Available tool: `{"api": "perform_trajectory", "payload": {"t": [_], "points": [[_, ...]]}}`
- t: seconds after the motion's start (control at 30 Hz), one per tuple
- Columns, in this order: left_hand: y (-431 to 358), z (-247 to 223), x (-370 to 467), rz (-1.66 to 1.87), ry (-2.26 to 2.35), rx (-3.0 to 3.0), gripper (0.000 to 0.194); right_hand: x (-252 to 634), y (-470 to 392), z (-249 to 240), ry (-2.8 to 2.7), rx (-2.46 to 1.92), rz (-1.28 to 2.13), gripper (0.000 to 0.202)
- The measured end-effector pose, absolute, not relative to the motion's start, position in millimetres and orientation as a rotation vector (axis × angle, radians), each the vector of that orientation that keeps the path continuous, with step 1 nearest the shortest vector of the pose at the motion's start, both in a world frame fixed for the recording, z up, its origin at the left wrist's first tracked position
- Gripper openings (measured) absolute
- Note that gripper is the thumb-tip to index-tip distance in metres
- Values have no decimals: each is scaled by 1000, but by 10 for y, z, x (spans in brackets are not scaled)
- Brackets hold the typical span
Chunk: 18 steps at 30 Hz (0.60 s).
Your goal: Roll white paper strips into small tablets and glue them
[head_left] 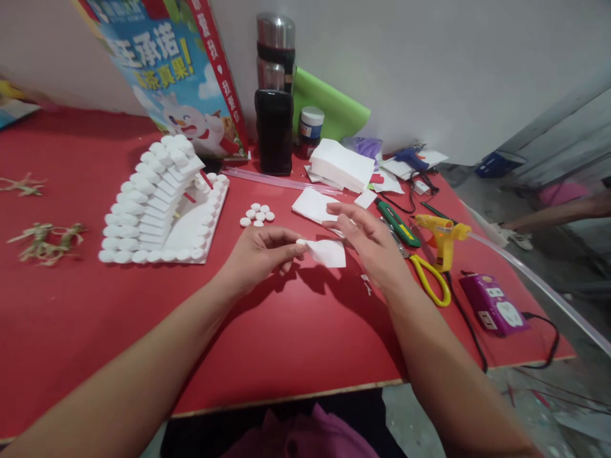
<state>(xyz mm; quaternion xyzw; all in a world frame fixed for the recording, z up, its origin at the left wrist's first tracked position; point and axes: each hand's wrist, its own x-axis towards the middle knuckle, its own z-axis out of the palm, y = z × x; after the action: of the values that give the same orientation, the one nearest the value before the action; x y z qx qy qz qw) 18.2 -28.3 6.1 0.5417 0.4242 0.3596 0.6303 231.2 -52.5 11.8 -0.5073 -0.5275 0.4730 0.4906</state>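
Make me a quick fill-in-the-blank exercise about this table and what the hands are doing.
1. The white paper is pinched by the person's ____ hand.
2. The glue gun nearest the purple box is mainly ____ in colour.
3. The tabletop is coloured ____.
4. In the picture, the loose white discs lie to the ____ of the white stair model.

Missing words: left; yellow; red; right.
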Motion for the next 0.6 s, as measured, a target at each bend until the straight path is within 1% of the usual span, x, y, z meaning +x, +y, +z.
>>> {"api": "perform_trajectory", "payload": {"t": [0.17, 0.27, 0.33, 0.4, 0.53, 0.6], "points": [[-304, 69, 200, 756, 989, 1279, 20, 2254, -546, 45, -1203, -1222, 1601, 36], [-303, 69, 207, 788, 1000, 1293, 17, 2198, -562, 51, -1205, -1253, 1615, 37], [-299, 70, 212, 802, 992, 1299, 15, 2166, -570, 68, -1231, -1286, 1538, 36], [-298, 68, 221, 817, 990, 1294, 15, 2134, -585, 75, -1310, -1325, 1411, 30], [-318, 53, 244, 864, 1012, 1220, 19, 2077, -640, 42, -1574, -1396, 978, 16], [-329, 40, 243, 882, 1008, 1174, 21, 2070, -666, 24, -1711, -1352, 776, 11]]}}
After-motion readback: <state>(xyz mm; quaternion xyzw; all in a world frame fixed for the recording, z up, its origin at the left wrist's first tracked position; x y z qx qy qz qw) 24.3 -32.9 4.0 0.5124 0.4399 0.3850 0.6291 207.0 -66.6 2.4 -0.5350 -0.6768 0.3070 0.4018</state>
